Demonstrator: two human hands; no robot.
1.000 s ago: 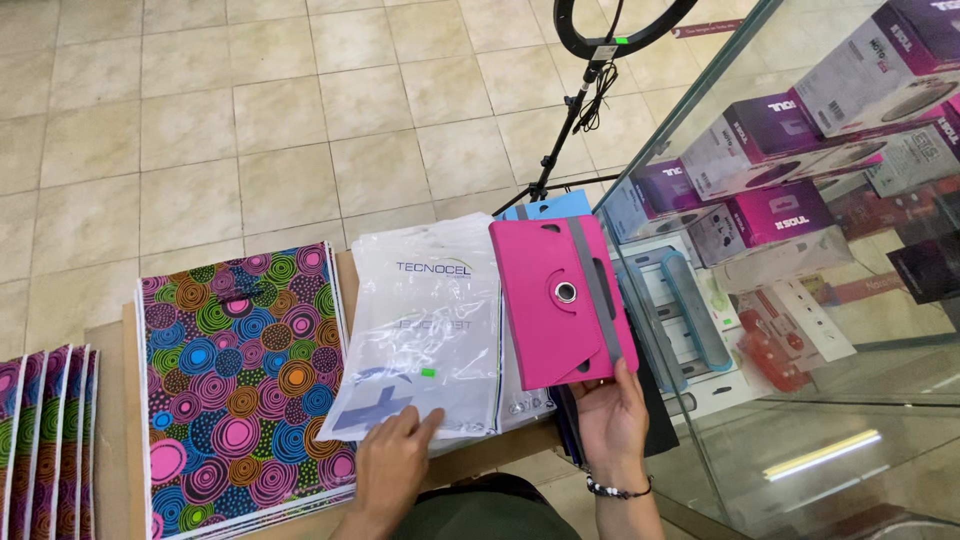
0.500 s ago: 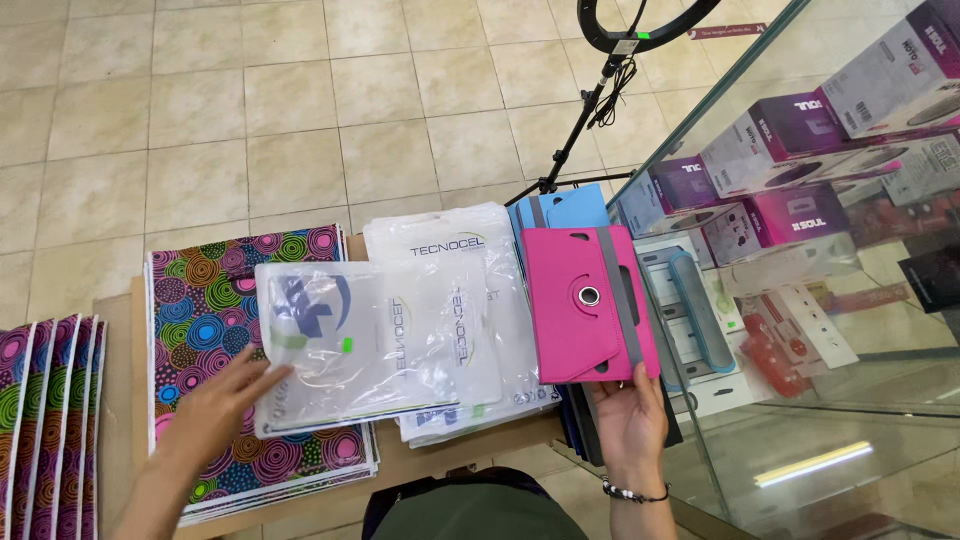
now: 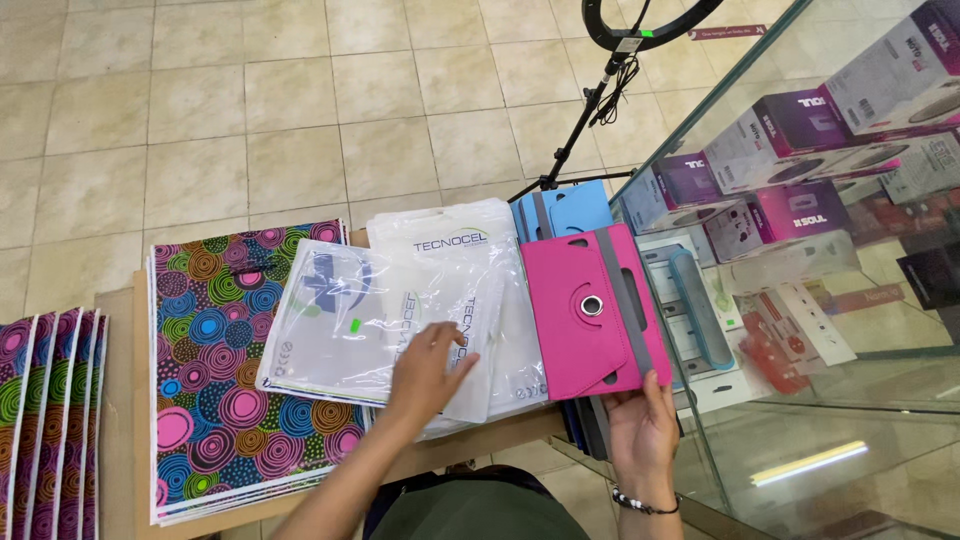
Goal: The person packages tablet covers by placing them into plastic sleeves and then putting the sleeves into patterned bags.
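The left hand (image 3: 425, 375) lies flat, fingers spread, on the clear plastic sleeve (image 3: 375, 325) left of the pink tablet case (image 3: 592, 312); the right hand (image 3: 640, 430) pinches that case's lower edge, its long axis pointing away from the person.

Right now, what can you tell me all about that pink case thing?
The pink case is a flat, rectangular tablet cover that looks like textured faux leather. A round silver swivel knob sits near its middle, and a grey band runs down its right side. It lies closed and slightly tilted, overlapping the white plastic bags on its left and a blue case behind it. The right hand grips its bottom edge, thumb on top.
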